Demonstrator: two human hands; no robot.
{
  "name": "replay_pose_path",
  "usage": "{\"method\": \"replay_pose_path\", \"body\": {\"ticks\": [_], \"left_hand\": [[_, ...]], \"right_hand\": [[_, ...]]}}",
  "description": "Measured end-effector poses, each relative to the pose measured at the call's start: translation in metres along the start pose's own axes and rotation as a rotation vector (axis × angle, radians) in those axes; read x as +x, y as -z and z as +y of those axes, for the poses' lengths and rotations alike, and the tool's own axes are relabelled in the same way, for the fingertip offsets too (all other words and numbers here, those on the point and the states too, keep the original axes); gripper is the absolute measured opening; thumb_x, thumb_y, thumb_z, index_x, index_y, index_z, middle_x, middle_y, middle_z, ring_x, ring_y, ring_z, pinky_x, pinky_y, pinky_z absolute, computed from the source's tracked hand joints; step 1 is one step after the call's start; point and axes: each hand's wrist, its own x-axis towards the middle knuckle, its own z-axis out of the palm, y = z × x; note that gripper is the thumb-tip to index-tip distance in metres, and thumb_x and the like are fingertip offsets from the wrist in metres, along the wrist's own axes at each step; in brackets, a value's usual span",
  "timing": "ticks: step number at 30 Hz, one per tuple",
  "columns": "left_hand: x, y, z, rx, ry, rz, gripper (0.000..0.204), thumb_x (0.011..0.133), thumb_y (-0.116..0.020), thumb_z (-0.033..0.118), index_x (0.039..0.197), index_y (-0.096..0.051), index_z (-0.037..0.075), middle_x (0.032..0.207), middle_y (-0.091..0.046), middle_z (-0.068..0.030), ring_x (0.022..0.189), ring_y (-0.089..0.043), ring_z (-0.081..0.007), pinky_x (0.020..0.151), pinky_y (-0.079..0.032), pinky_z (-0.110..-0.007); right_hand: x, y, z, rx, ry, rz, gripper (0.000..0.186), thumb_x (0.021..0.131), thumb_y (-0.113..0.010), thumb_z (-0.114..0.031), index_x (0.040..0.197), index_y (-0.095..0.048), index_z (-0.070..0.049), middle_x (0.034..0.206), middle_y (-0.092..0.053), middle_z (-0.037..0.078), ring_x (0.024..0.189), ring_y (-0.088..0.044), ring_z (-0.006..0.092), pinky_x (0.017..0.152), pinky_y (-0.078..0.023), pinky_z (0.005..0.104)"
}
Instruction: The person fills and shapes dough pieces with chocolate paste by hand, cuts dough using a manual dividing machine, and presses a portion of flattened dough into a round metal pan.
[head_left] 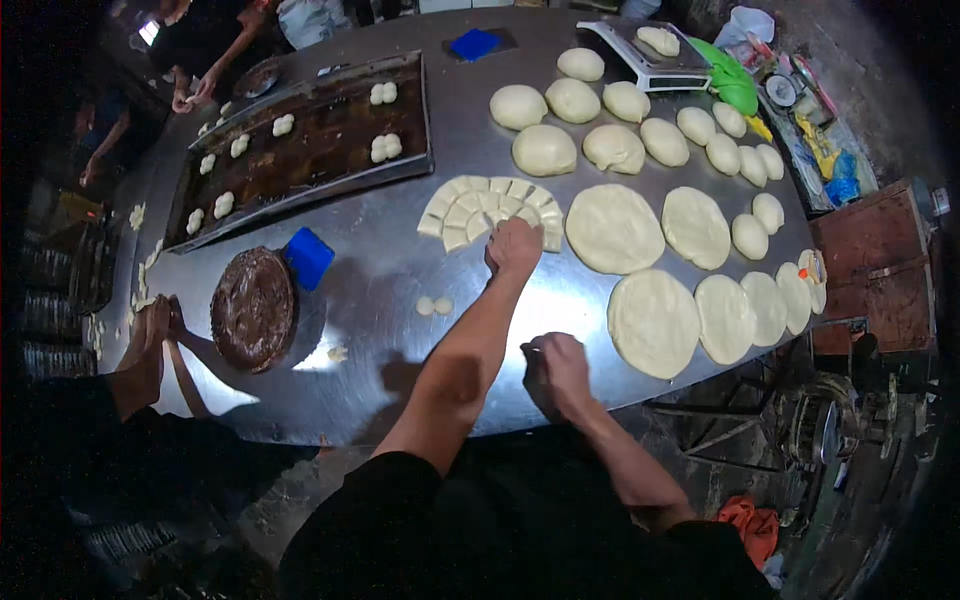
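Observation:
A flat round of dough cut into small pieces (470,205) lies fanned out on the steel table (400,300). My left hand (514,246) reaches onto its near right side with the fingers curled down; what they hold, if anything, is hidden. Closer to the front edge, my right hand (560,372) is closed just above the steel, apart from the dough, and its contents cannot be made out. Two small dough balls (434,306) sit side by side left of my left forearm. Just right of the cut pieces lies a large flattened dough round (614,229).
More flattened rounds (654,323) and dough balls (544,150) cover the right side. A scale (660,55) bears dough. Left are an oiled tray (300,140) with dough clusters, a brown-coated round pan (253,310) and a blue scraper (309,258). Another person's hands (155,330) work nearby.

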Motion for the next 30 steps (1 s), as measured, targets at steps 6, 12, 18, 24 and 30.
{"method": "replay_pose_path", "body": {"ticks": [6, 12, 18, 24, 30], "left_hand": [[-0.009, 0.003, -0.025, -0.234, 0.146, -0.005, 0.036, 0.075, -0.064, 0.024, 0.102, -0.055, 0.001, 0.102, -0.064, -0.0239, 0.098, -0.061, -0.0419, 0.085, -0.048, -0.047], [-0.095, 0.039, -0.116, -0.375, -0.049, 0.059, 0.027, 0.077, -0.064, 0.014, 0.097, -0.051, 0.001, 0.081, -0.061, -0.0135, 0.083, -0.063, -0.0253, 0.068, -0.052, -0.04], [-0.189, 0.106, -0.17, -1.058, 0.274, -0.045, 0.021, 0.083, -0.059, 0.002, 0.103, -0.056, 0.002, 0.08, -0.06, -0.0057, 0.076, -0.06, -0.0149, 0.065, -0.053, -0.026], [-0.22, 0.113, -0.206, -0.97, 0.24, 0.162, 0.022, 0.085, -0.06, 0.004, 0.106, -0.061, -0.001, 0.089, -0.065, -0.0084, 0.075, -0.063, -0.0165, 0.068, -0.054, -0.029], [-0.256, 0.122, -0.284, -0.992, 0.304, 0.214, 0.024, 0.084, -0.064, 0.009, 0.105, -0.061, -0.001, 0.092, -0.066, -0.0079, 0.076, -0.063, -0.0141, 0.07, -0.052, -0.029]], "right_hand": [[-0.018, 0.019, 0.094, -0.311, 0.401, -0.142, 0.009, 0.075, -0.066, -0.004, 0.083, -0.061, -0.007, 0.082, -0.057, 0.011, 0.083, -0.055, 0.0297, 0.069, -0.041, 0.0435], [0.002, -0.035, 0.052, -0.012, 0.398, -0.135, 0.016, 0.074, -0.062, 0.001, 0.089, -0.062, -0.005, 0.085, -0.057, 0.014, 0.087, -0.055, 0.0351, 0.08, -0.043, 0.0455], [0.02, 0.015, 0.067, -0.264, 0.281, 0.031, 0.001, 0.079, -0.06, -0.004, 0.08, -0.059, -0.004, 0.081, -0.059, 0.015, 0.082, -0.055, 0.0346, 0.076, -0.041, 0.0451], [-0.029, -0.026, 0.036, -0.036, 0.364, -0.163, 0.016, 0.079, -0.055, 0.005, 0.093, -0.057, -0.002, 0.091, -0.061, 0.015, 0.101, -0.057, 0.0375, 0.099, -0.042, 0.0441], [0.019, -0.012, 0.002, 0.032, -0.08, -0.23, 0.046, 0.085, -0.064, -0.013, 0.126, -0.047, 0.0, 0.113, -0.059, 0.023, 0.103, -0.061, 0.036, 0.087, -0.049, 0.0407]]}}
